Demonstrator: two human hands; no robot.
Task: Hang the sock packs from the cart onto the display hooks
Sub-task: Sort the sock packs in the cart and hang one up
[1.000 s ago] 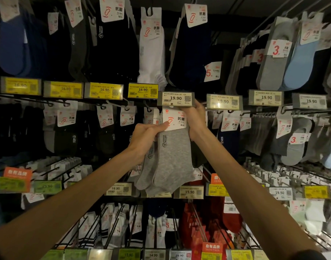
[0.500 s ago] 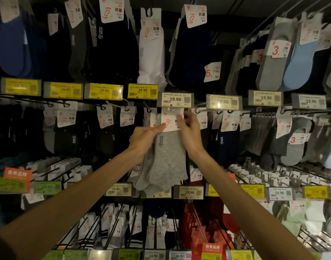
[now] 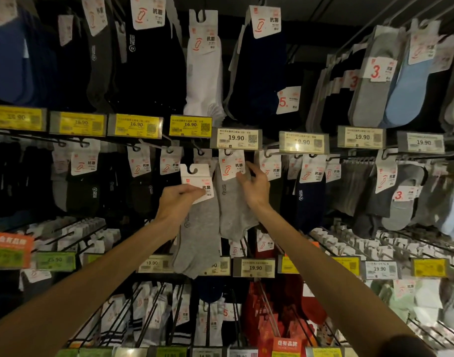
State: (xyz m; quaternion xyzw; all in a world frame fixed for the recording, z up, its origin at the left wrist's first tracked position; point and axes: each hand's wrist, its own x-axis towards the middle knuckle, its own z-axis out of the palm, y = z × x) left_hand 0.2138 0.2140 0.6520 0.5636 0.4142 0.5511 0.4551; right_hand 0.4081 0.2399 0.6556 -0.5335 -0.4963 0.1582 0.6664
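Left hand (image 3: 178, 202) pinches grey sock pack (image 3: 198, 225); tag above reads 19.90 (image 3: 236, 138), apparently.

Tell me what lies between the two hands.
In the head view, between the left hand and right hand lie the held grey sock pack and a hung grey sock pack, side by side.

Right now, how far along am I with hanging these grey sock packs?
Done: one grey pack hangs on the hook under the 19.90 price tag, your right hand steadying it. In hand: the left hand has a grip on a second grey pack, unhooked. Left: hook that one. The cart is out of view.
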